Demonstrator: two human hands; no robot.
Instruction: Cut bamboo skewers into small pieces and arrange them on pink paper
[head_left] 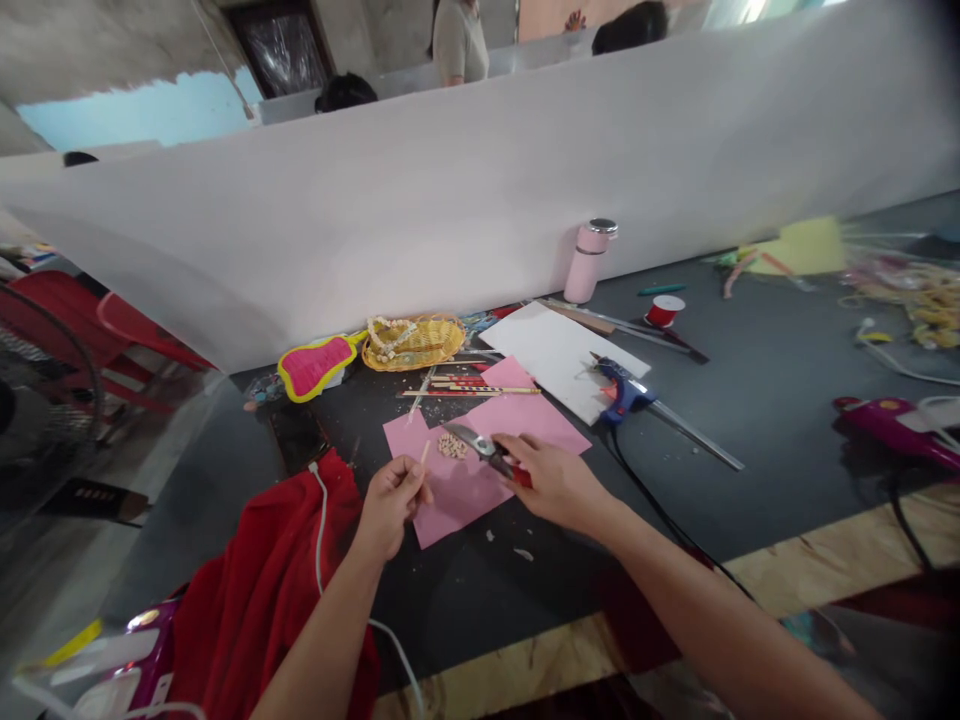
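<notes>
Landmark: pink paper (465, 500). Your dark table (750, 380) runs under everything. Far side of the paper, past the basket (431, 340) and bottle (587, 262), a white partition (420, 210) walls off the table's back. Near side of the paper: a strip of tabletop with small scraps, then the table's front edge; that's room for your wrists. Left of the paper, red cloth (255, 560) crowds your left forearm. Right and beyond, a white sheet (551, 345) with a blue glue gun (622, 390) at its near corner; wider tabletop past that.

Your right hand (559, 480), over the paper's right part, is closed round the red-handled shears (486, 448); blades point left from it. Your left hand (394, 500), at the paper's left edge, pinches a thin pale stick (425, 455) that sticks up from the fingertips. Patterned sticks (472, 386) lie just beyond the paper. Pale little pieces (451, 446) sit heaped on it, between your hands, by the blade tip; can't tell if touching.
</notes>
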